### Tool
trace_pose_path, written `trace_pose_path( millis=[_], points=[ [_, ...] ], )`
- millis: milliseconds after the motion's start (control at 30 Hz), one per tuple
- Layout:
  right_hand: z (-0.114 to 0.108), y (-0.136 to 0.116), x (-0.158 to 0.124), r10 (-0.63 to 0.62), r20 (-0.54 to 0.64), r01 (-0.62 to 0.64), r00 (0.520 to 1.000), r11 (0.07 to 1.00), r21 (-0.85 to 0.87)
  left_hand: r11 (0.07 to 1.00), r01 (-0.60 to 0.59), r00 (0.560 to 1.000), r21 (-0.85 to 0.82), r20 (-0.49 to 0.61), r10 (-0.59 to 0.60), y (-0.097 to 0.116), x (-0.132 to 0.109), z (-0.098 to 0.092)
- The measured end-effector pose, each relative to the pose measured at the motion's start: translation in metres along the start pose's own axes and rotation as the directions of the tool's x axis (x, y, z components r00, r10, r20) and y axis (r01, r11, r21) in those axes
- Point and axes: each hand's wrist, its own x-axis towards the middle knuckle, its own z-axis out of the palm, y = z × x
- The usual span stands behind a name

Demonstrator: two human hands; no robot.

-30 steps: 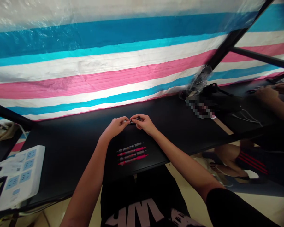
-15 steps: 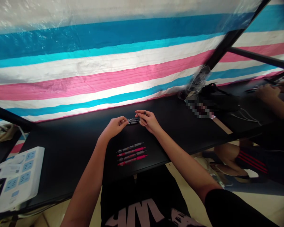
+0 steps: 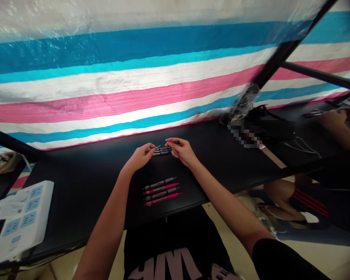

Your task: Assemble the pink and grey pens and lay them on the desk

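My left hand (image 3: pixel 140 156) and my right hand (image 3: pixel 182 149) meet over the black table (image 3: pixel 81 182), each pinching one end of a dark pen (image 3: pixel 162 151) held just above the surface. The left fingers grip its pointed tip end, the right fingers its other end. Nearer to me, several pens (image 3: pixel 161 190), grey and pink in turn, lie side by side in a neat row near the table's front edge.
A white power strip (image 3: pixel 19 219) sits at the left edge. A black bag (image 3: pixel 268 124) and plastic wrap lie at the right, where another person's hand (image 3: pixel 336 118) and legs show. A striped tarp (image 3: pixel 134 85) hangs behind the table.
My hands have drawn slightly apart along the pen, and the pen's tip now shows at the left fingers. The row of pens has not moved.
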Motion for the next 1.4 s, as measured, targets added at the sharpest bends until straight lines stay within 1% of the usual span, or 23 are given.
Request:
trace_pose_path(
  millis=[100, 200, 300, 367, 433, 533, 633, 700, 800, 900, 1000, 1067, 1233, 1333, 1400],
  points=[
    [-0.003, 0.0, 0.001, -0.016, -0.005, 0.015, 1.0, 1.0, -0.017, 0.999, -0.001, 0.999, -0.048, 0.041, 0.002, -0.001, -0.001, -0.001],
    [-0.006, 0.002, 0.003, -0.014, -0.021, 0.013, 1.0, 0.998, -0.055, 0.999, -0.003, 0.997, -0.05, 0.076, 0.007, 0.002, -0.001, -0.001],
    [-0.009, 0.003, 0.006, -0.024, -0.077, 0.017, 0.997, 0.996, -0.087, 0.999, -0.008, 0.998, -0.043, 0.063, 0.01, 0.003, 0.0, 0.001],
    [-0.01, 0.003, 0.008, -0.034, -0.122, 0.022, 0.992, 0.995, -0.099, 0.998, -0.017, 0.999, -0.053, 0.034, 0.019, 0.004, 0.0, 0.002],
    [-0.011, 0.003, 0.009, -0.036, -0.143, 0.023, 0.989, 0.995, -0.094, 0.998, -0.029, 1.0, -0.049, 0.005, 0.029, 0.006, 0.0, 0.002],
    [-0.01, 0.002, 0.008, -0.038, -0.127, 0.032, 0.991, 0.998, -0.055, 0.998, -0.042, 0.998, 0.046, -0.047, 0.044, 0.009, -0.002, 0.001],
    [-0.011, 0.003, 0.007, -0.041, -0.102, 0.039, 0.994, 0.999, -0.021, 0.976, -0.012, 0.997, 0.216, -0.076, 0.029, 0.01, -0.004, -0.001],
    [-0.013, 0.004, 0.007, -0.042, -0.119, 0.04, 0.992, 0.999, -0.018, 0.957, 0.008, 0.997, 0.291, -0.079, 0.016, 0.008, -0.004, -0.001],
    [-0.018, 0.006, 0.009, -0.039, -0.171, 0.038, 0.984, 0.999, -0.007, 0.957, -0.011, 0.996, 0.29, -0.085, 0.037, 0.003, -0.003, 0.0],
    [-0.021, 0.006, 0.012, -0.04, -0.193, 0.038, 0.98, 0.999, -0.015, 0.961, -0.077, 0.991, 0.267, -0.088, 0.104, 0.0, 0.0, 0.002],
    [-0.02, 0.005, 0.011, -0.079, -0.173, 0.061, 0.982, 0.992, -0.111, 0.956, -0.142, 0.979, 0.256, -0.109, 0.175, -0.001, 0.002, 0.003],
    [-0.017, 0.005, 0.009, -0.097, -0.127, 0.074, 0.987, 0.982, -0.173, 0.952, -0.163, 0.971, 0.259, -0.127, 0.201, -0.001, 0.003, 0.004],
    [-0.01, 0.007, 0.003, -0.023, 0.023, 0.028, 0.999, 0.981, -0.194, 0.948, -0.186, 0.968, 0.259, -0.115, 0.222, 0.001, 0.003, 0.006],
    [-0.009, 0.007, 0.001, 0.005, 0.075, 0.009, 0.997, 0.983, -0.181, 0.958, -0.178, 0.975, 0.225, -0.091, 0.203, 0.005, 0.001, 0.008],
    [-0.009, 0.007, 0.001, 0.004, 0.081, 0.012, 0.997, 0.981, -0.196, 0.972, -0.125, 0.987, 0.197, -0.075, 0.142, 0.007, 0.0, 0.007]
  ],
)
